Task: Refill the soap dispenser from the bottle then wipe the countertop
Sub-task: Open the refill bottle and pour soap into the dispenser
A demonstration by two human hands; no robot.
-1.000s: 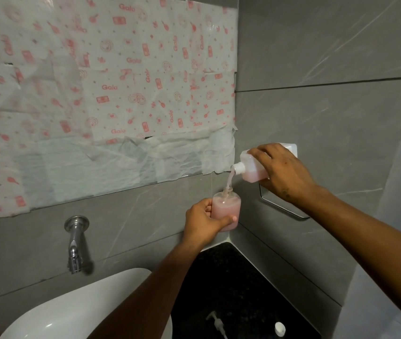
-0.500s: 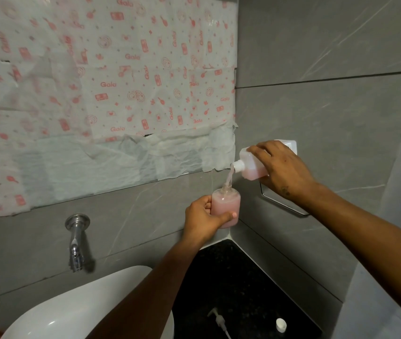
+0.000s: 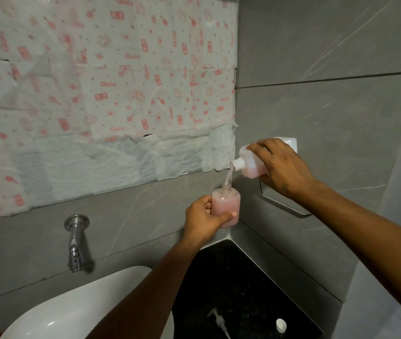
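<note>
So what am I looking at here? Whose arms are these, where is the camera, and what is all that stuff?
No machine here: a person wears a camera on the head, looking down at their own arms. The left hand grips a small soap dispenser, nearly full of pink soap. The right hand tips a refill bottle so soap streams in. Below, on the black countertop, lie the dispenser's pump and a small white cap. A white sink and wall tap sit to the left.

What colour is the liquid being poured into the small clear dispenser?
Pale pink liquid soap, seen in the head view, its only view.
</note>
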